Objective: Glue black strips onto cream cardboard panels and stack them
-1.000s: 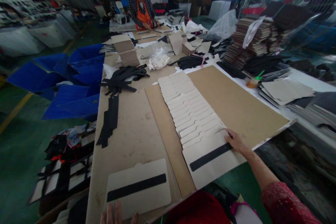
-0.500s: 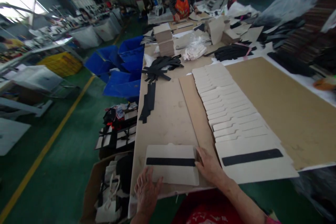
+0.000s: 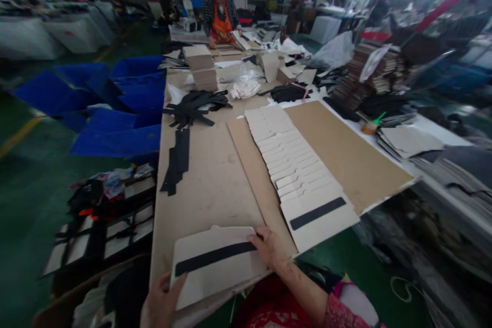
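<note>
A beige panel [image 3: 221, 282] with a black strip [image 3: 215, 258] across it is at the near end of the table, tilted slightly, its near edge close to the table's front edge. My right hand [image 3: 271, 249] pinches its far right corner, fingers beside the strip's end. At the left edge, my left hand [image 3: 163, 300] grips the panel with the thumb on top; its other fingers are partly hidden. To the right lies an overlapping row of similar beige panels [image 3: 292, 164], the nearest bearing a black strip [image 3: 318, 213].
Loose black strips [image 3: 179, 159] lie along the table's left side, with a heap of black strips [image 3: 200, 105] beyond. Blue bins [image 3: 119, 130] stand left of the table. A brown board [image 3: 346, 148] lies under the row. Across the table a co-worker in an orange apron [image 3: 221, 23] handles pieces.
My left hand has gone from resting at the panel's near edge to gripping its left edge. The panel has turned and tilted a little. My view has swung right.
</note>
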`<state>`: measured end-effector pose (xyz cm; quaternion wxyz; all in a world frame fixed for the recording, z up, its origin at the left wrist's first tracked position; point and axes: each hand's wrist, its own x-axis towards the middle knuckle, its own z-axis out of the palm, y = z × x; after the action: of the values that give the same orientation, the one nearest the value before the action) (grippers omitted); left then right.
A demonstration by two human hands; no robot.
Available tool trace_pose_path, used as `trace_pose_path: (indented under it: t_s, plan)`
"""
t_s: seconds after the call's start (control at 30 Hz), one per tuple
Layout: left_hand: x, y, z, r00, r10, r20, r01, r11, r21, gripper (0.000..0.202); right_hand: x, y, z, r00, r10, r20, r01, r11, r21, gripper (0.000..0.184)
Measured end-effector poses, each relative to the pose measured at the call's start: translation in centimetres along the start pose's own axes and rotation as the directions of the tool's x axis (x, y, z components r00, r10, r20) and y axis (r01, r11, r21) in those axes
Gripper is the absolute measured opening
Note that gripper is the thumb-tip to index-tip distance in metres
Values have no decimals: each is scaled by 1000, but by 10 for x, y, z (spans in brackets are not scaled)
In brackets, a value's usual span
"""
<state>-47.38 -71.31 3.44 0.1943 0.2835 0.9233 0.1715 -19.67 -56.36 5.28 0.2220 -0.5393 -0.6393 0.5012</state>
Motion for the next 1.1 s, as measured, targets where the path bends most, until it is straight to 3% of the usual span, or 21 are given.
trace_pose_path:
  t_s: [0.13,0.23,0.3,0.37,0.4,0.5,0.6,0.7,0.87,1.03,1.1]
  plan:
    - [-7,22,-13,962,-34,272,101,966,-237,51,-17,-4,-28,999,13,-31,-10,996,89,23]
    - [-39,60,-3,912,38,409,153,892,-425,55,-28,8,-78,993,44,-110,-25,986,166,30]
    - [-65,93,17,874,123,469,126,876,-465,57,-32,25,-121,979,74,-189,-38,981,190,35]
    - [-88,128,44,776,298,557,8,877,-480,55,-33,48,-167,955,113,-276,-68,983,169,37]
    - [-99,145,59,747,345,568,-30,871,-490,51,-33,60,-188,935,130,-329,-94,988,123,39]
    - [-121,189,99,703,416,577,-110,865,-490,40,-26,93,-243,904,123,-410,-154,987,-43,42]
    - [-133,218,129,715,407,568,-170,890,-424,27,-10,119,-279,911,106,-398,-161,981,-107,42]
    - [-139,236,147,773,341,536,-204,932,-299,15,11,140,-298,928,88,-363,-161,972,-174,41]
    - [-150,250,160,857,242,456,-213,970,-114,11,36,166,-307,944,95,-315,-190,938,-288,37]
    - [-159,250,164,896,212,390,-212,976,-41,10,40,174,-307,952,95,-292,-199,915,-351,35]
    - [-161,248,166,914,221,340,-222,974,-34,9,40,175,-307,954,36,-299,-156,909,-387,35]
